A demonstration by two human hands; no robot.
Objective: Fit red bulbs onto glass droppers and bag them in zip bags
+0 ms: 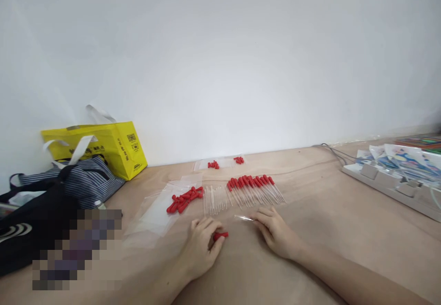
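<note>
Between the thumb and fingers of my left hand (203, 245) is a red rubber dropper bulb (221, 235), its open end pointing right. My right hand (274, 229) pinches a clear glass dropper tube (244, 217), whose free end points left toward the bulb; the two are apart. Just beyond my hands lies a row of bare glass tubes (215, 199). To its right, a row of droppers with red bulbs fitted (253, 188) lies side by side. A pile of loose red bulbs (184, 199) rests on a clear plastic bag (156, 208) to the left.
Near the wall lies another clear bag (225, 162) with red bulbs and tubes. At left stand a yellow bag (127, 151), a striped bag (86, 181) and a black bag (37, 231). A white power strip (389, 185) with cables and plastic packets (406, 160) sits at right.
</note>
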